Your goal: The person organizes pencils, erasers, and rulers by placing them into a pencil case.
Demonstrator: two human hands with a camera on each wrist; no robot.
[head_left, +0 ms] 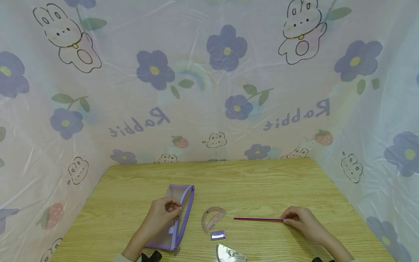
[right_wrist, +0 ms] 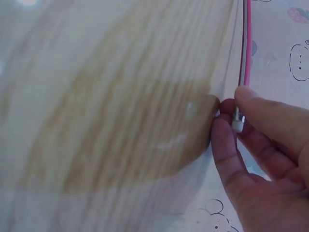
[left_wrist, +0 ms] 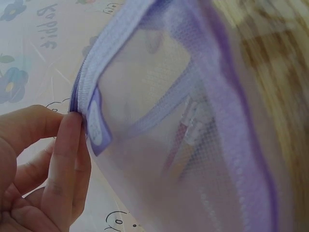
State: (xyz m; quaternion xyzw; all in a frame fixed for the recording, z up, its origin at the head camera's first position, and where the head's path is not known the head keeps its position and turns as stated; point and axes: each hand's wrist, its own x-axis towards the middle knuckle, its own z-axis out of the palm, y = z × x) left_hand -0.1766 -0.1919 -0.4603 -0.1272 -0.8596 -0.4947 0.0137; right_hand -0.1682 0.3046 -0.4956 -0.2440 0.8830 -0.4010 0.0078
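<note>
My left hand point(head_left: 162, 214) pinches the zippered edge of a mesh pencil case point(head_left: 162, 238) with purple trim, which lies on the left of the table, its mouth parted. Through the mesh, the left wrist view shows white-tipped pencils point(left_wrist: 186, 130) inside, somewhat blurred. Over on the right, my right hand point(head_left: 304, 222) holds a red pencil point(head_left: 256, 219) between thumb and fingers at its eraser end. That white eraser point(right_wrist: 237, 125) shows below the fingertips in the right wrist view, while the pencil's far end points left toward the case in the head view.
Between the hands lie a clear pinkish protractor point(head_left: 212, 219) and a small purple-and-white eraser block point(head_left: 218, 235). A transparent ruler piece with a curved edge point(head_left: 229, 253) is cut off at the front. Patterned sheeting point(head_left: 196, 120) surrounds the wooden table point(head_left: 255, 182) at back and sides.
</note>
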